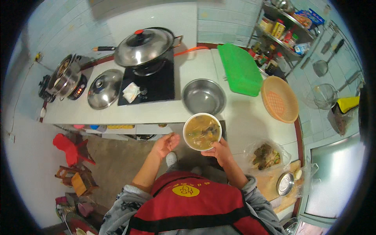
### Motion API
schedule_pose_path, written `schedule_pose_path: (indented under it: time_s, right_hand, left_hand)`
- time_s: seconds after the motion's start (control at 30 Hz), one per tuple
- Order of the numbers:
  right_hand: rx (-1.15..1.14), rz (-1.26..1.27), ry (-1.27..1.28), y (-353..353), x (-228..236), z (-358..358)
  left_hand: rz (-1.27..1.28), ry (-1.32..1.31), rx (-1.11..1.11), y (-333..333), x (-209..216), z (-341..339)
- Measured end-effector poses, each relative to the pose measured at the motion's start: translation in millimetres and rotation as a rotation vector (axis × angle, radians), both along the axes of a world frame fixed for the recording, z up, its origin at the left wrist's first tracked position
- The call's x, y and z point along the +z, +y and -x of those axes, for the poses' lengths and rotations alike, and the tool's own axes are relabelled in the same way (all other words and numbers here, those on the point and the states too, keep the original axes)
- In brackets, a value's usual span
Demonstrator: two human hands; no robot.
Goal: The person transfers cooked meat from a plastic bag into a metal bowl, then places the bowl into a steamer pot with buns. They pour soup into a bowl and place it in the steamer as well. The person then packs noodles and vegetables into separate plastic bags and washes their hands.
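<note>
A white bowl of soup [202,132], brownish with dark and pale pieces in it, is held up in front of me by my right hand [220,151]. The thumb lies at its near right rim and the fingers go beneath it. To the left of the bowl, apart from it, my left hand [165,145] hangs with loosely curled fingers and no object showing in it. Just beyond the bowl an empty steel basin [203,97] stands on the counter. A lidded wok [144,47] sits on the black cooktop [158,84].
Left on the counter are a steel lid [105,89] and an electric pot [66,76]. A green board [241,69] and an orange basket [279,99] lie right. A bag of food scraps [267,156] is near a cutting board [270,184]. A red stool [72,149] stands on the floor.
</note>
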State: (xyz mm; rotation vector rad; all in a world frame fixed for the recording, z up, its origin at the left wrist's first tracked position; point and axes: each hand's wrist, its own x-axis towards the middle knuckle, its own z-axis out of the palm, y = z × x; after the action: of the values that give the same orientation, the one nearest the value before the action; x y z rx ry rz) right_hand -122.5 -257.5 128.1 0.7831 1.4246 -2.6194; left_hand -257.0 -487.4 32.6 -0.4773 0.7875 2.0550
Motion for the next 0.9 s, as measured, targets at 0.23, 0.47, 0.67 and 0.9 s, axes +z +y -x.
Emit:
schedule_pose_path:
  time_s: [0.23, 0.47, 0.67, 0.9]
  right_hand:
    - [0.246, -0.008, 0.013, -89, 7, 37]
    - [0.408, 0.071, -0.023, -201, 4, 80]
    - [0.532, 0.073, -0.069, -304, 12, 126]
    - [0.671, 0.044, -0.051, -407, 42, 202]
  left_hand:
    - [-0.029, -0.021, 0.258, -117, 15, -6]
    - [-0.051, 0.036, 0.479, -284, 34, -7]
    - [0.033, 0.197, 0.665, -439, 65, -7]
    - [0.073, 0.121, 0.885, -552, 74, -25]
